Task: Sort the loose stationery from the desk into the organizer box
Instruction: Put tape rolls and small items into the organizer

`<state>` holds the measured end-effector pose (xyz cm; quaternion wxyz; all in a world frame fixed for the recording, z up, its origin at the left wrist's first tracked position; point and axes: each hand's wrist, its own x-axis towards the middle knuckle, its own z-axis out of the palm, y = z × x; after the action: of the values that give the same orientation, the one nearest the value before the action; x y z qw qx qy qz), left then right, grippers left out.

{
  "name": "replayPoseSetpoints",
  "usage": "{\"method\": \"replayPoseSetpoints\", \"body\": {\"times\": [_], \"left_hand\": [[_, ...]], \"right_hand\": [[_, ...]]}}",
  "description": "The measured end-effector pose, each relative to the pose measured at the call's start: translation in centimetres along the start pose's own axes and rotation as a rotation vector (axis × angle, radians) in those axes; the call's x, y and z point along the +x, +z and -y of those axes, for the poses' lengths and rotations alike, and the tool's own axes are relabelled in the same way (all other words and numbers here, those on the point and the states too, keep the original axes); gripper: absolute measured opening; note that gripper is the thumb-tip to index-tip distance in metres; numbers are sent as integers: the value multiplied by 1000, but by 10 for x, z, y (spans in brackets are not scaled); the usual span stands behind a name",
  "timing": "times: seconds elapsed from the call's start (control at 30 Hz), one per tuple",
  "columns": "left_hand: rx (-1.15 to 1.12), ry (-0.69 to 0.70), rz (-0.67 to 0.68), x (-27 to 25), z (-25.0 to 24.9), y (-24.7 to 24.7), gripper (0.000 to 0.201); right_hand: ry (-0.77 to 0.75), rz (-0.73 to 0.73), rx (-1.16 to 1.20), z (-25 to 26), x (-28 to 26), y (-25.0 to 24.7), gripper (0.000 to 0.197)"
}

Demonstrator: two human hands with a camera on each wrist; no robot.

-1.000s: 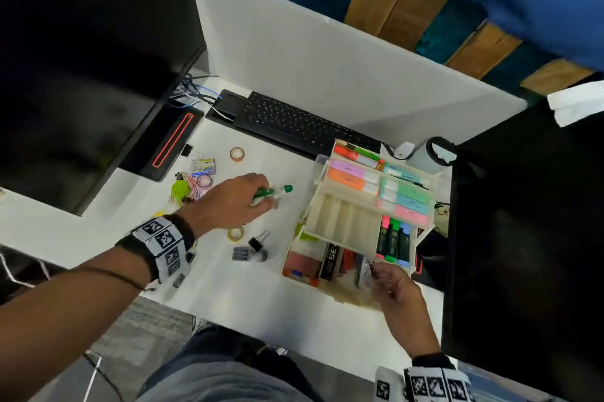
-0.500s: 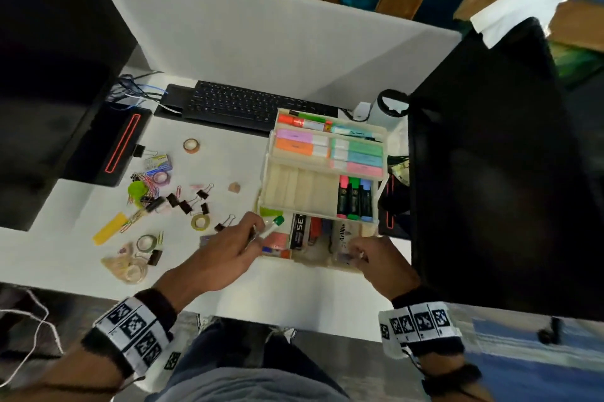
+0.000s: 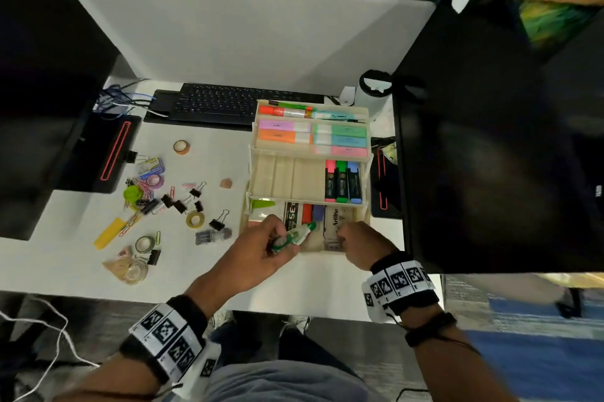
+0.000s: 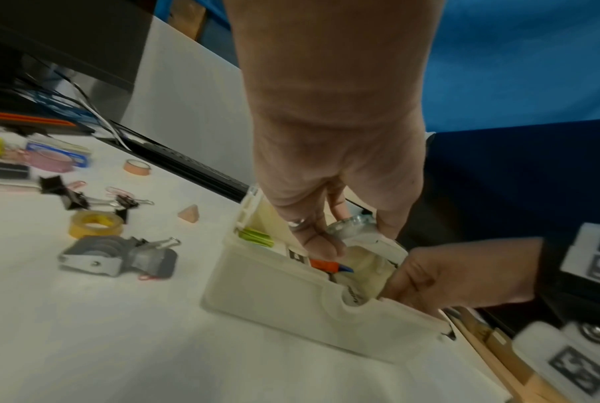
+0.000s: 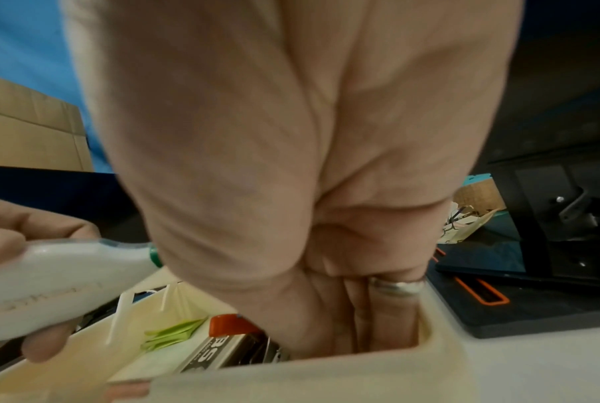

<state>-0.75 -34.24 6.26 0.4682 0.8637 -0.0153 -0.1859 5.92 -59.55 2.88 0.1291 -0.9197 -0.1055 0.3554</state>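
Your left hand grips a white-and-green correction tape just over the near compartment of the organizer box on the table. Your right hand has its fingers curled down inside that compartment's right end — whether they hold anything, you cannot tell. The compartment holds green sticky flags, a black pack and a red item. The middle tier carries three highlighters; the back tiers hold pastel blocks. Binder clips and tape rolls lie loose to the left.
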Motion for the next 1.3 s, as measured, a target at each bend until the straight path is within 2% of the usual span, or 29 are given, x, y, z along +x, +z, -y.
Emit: {"method": "replayPoseSetpoints", "body": {"times": [0.13,0.2,0.33,0.43,0.6,0.77,0.93,1.13,1.3], "left_hand": [[-25,-62,-33,13,-13,22,22],[-51,-87,-53,21,-19,32,23],[16,-46,-83,41,-24,52,25],[128,-24,-108,51,-30,63,25],[225,-25,-146,62,-37,73,26],[260,14,-138,69,-40,80,24],[298,7,-116,68,-39,85,30],[326,59,-31,59,-25,77,21],[317,145,19,47,-5,61,29]], "right_hand": [[-7,-44,138,-6,-5,0,20],[-5,-123,231,-10,-9,1,13],[-7,-294,434,-15,-16,7,14],[0,-310,568,-13,-15,12,24],[-19,-319,628,-9,-7,15,20],[67,-299,829,-6,4,15,22],[167,-339,830,0,16,17,20],[252,-458,651,16,23,24,21],[274,-512,480,17,29,32,12]]}}
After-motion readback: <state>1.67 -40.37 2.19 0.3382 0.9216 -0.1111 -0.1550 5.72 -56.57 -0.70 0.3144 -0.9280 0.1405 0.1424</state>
